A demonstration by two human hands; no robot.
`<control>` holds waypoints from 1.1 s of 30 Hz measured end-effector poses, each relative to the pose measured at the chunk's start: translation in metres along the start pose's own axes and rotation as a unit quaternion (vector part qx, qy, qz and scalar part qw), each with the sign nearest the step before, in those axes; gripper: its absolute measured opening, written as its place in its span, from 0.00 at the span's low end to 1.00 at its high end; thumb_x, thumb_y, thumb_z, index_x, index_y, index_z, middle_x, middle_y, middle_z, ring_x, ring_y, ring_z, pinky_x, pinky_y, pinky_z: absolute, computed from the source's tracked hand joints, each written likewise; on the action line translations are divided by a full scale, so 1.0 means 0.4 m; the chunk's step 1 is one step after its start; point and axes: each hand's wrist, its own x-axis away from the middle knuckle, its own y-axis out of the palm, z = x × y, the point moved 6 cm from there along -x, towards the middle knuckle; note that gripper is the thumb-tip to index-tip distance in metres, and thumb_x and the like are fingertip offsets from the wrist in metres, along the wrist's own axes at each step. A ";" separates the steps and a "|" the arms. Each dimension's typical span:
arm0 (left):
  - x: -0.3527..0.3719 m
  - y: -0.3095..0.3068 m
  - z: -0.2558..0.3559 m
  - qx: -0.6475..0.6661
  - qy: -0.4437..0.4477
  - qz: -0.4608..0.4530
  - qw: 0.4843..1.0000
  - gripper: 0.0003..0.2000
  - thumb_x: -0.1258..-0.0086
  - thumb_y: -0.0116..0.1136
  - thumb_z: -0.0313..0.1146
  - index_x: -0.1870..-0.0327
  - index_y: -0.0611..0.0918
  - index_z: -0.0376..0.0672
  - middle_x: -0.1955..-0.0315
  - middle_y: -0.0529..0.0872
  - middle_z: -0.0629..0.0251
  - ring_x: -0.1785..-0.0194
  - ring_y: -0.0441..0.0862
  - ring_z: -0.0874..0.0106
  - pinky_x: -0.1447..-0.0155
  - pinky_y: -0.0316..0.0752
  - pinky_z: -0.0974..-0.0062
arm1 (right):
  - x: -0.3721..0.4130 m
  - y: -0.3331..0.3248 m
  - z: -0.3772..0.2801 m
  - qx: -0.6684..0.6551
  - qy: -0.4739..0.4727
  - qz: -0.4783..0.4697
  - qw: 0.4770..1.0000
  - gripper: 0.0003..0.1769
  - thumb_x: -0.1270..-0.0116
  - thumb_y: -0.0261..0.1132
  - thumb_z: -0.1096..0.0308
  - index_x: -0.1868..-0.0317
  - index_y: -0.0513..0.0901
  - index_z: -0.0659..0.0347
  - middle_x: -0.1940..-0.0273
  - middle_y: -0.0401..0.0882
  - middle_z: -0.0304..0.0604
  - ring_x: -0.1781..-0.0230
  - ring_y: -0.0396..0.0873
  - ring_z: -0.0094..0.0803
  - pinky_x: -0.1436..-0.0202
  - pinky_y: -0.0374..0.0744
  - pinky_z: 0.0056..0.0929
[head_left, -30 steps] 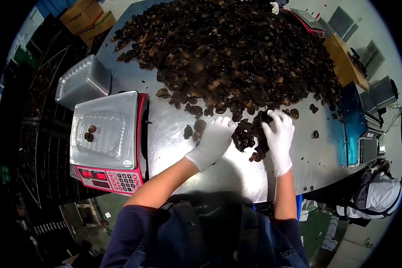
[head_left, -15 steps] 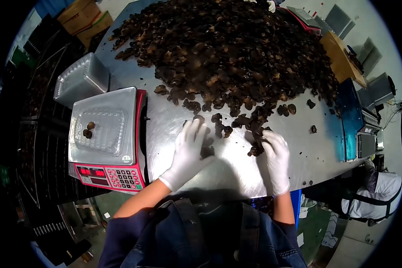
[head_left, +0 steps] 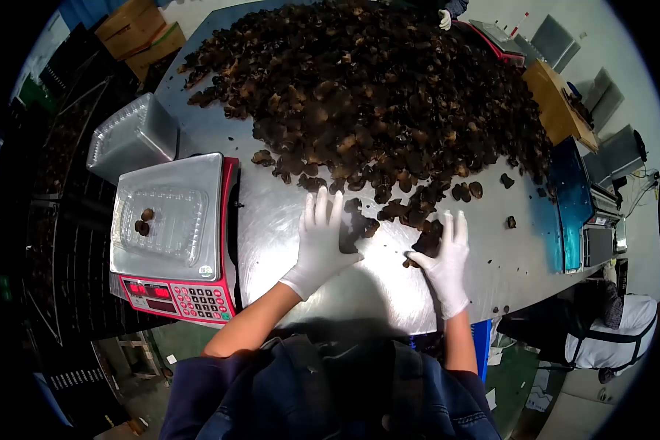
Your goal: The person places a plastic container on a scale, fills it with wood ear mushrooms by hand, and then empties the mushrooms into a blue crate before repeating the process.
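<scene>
L hand (head_left: 319,240) flat on steel table (head_left: 374,287), fingers wide, holding nothing. R hand (head_left: 445,258) open too, thumb against small mushroom clump (head_left: 427,242) just below big heap (head_left: 374,95). Prob. best: keep palms low, sweep gently inward; pieces look brittle.

Bare steel table (head_left: 367,282) near edge open; mushroom heap (head_left: 374,95) blocks ahead, scale (head_left: 172,227) blocks left.
</scene>
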 end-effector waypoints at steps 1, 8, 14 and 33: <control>0.003 0.003 -0.003 -0.002 0.000 0.003 1.000 0.62 0.55 0.78 0.52 0.20 0.50 0.43 0.22 0.46 0.43 0.20 0.42 0.41 0.22 0.46 0.44 | -0.020 0.035 -0.013 0.007 -0.004 -0.006 1.000 0.62 0.55 0.80 0.42 0.24 0.60 0.61 0.23 0.49 0.65 0.22 0.48 0.61 0.23 0.55 0.54; -0.025 0.022 0.027 0.013 0.047 0.000 0.999 0.52 0.50 0.76 0.50 0.22 0.60 0.48 0.24 0.55 0.48 0.21 0.48 0.47 0.24 0.50 0.47 | -0.189 0.074 -0.024 -0.064 -0.044 0.034 0.996 0.37 0.47 0.78 0.57 0.37 0.77 0.56 0.30 0.64 0.56 0.26 0.59 0.55 0.27 0.64 0.49; -0.006 0.033 0.022 0.012 0.066 0.000 0.998 0.47 0.47 0.73 0.46 0.23 0.63 0.51 0.28 0.61 0.52 0.24 0.55 0.51 0.26 0.55 0.48 | -0.092 0.052 -0.028 -0.136 -0.105 0.039 0.984 0.06 0.41 0.70 0.72 0.64 0.84 0.59 0.47 0.81 0.45 0.43 0.75 0.47 0.40 0.74 0.41; -0.146 0.137 0.095 0.022 0.154 0.007 0.988 0.41 0.34 0.56 0.57 0.22 0.62 0.47 0.32 0.70 0.48 0.28 0.64 0.49 0.27 0.59 0.48 | -0.190 0.025 -0.119 -0.014 -0.213 -0.073 0.974 0.55 0.64 0.84 0.50 0.33 0.74 0.62 0.29 0.65 0.61 0.30 0.67 0.56 0.30 0.69 0.48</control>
